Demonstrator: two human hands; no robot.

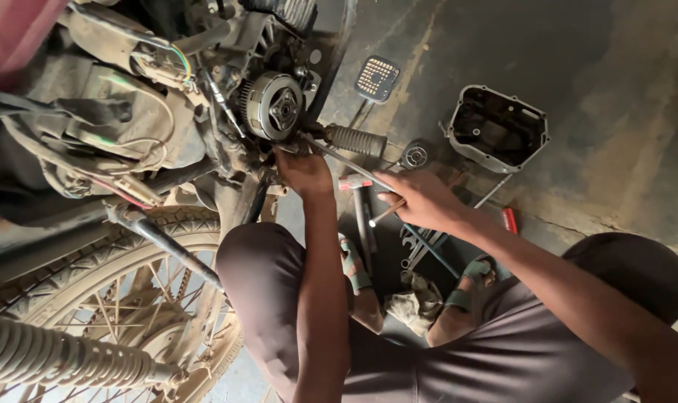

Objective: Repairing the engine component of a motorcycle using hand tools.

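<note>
Head view: the clutch assembly [274, 105] sits exposed on the motorcycle engine, at about 11 o'clock from the left hand [303, 170] and just above it. That hand is the nearer one, pressed in below the clutch with its fingers curled; what they clasp is hidden. The right hand [421, 200] lies at 4 o'clock from the clutch, clenched on a long metal rod [348, 164] whose axis runs up toward 10 o'clock to the engine, forearm stretched in from the lower right
</note>
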